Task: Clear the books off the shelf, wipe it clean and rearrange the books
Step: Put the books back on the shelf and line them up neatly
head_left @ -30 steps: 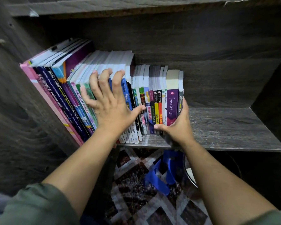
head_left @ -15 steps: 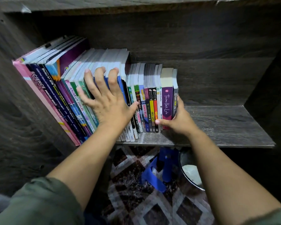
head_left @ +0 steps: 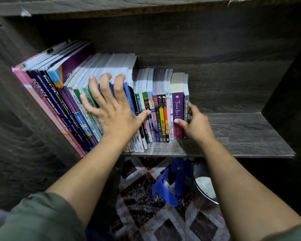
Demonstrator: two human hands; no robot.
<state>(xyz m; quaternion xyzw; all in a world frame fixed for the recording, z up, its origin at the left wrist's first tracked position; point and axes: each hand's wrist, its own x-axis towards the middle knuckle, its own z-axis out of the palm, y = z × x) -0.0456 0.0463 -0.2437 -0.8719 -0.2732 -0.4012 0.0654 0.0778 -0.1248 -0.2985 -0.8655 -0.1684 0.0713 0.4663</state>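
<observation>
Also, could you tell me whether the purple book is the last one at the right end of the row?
No, a thin grey book stands between the purple book and the right hand.

I saw a dim picture, lit from my side. The page tops of the books [head_left: 115, 66] caught a pale patch and the front of the shelf [head_left: 163, 148] showed faint glare, while its back corners sank into shadow. The left hand [head_left: 115, 115] blurred slightly at the little finger. Wide-angle distortion bent the edges.
</observation>
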